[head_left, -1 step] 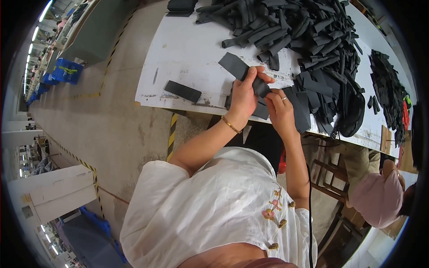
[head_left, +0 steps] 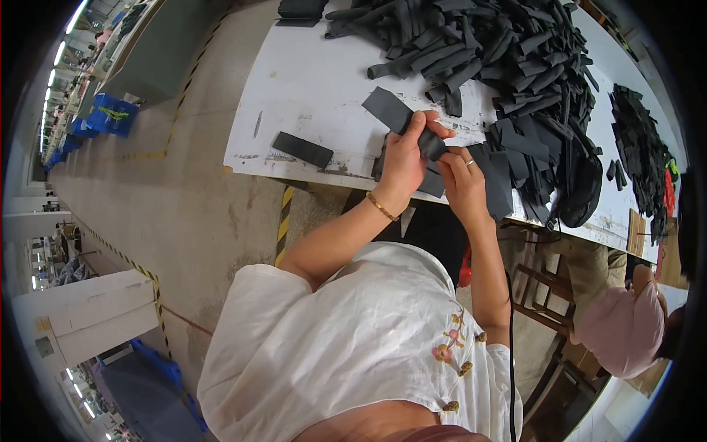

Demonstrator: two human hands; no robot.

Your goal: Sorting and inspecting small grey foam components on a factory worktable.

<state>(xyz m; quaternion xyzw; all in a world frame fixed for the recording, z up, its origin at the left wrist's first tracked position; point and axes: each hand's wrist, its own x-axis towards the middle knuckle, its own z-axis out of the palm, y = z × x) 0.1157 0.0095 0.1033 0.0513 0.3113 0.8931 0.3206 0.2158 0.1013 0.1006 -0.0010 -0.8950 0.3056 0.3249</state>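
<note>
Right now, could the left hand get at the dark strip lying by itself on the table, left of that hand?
Probably yes: mostly flat white tabletop separates the left hand from the lone strip. However, that hand is gripping a held strip, so its fingers seem occupied.

White table (head_left: 294, 88): one. Over near edge: one left hand (head_left: 403, 158), one right hand (head_left: 462, 175). Held strip (head_left: 392, 110): one, between both. Ring (head_left: 469, 162): one. Bracelet (head_left: 381, 207): one. Loose strip (head_left: 303, 150): one, just in from near left corner. Stack of black pieces (head_left: 300, 9): one, by left edge, far end. Large black heap (head_left: 471, 44): one, toward far edge, contents too tangled for count. Second heap (head_left: 639, 155): one, toward right edge, likewise uncountable. Small black scraps (head_left: 618, 174) between heaps: apparently two. Flat black pieces (head_left: 492, 177) by near edge: several, overlapping, exact number unclear.
</note>
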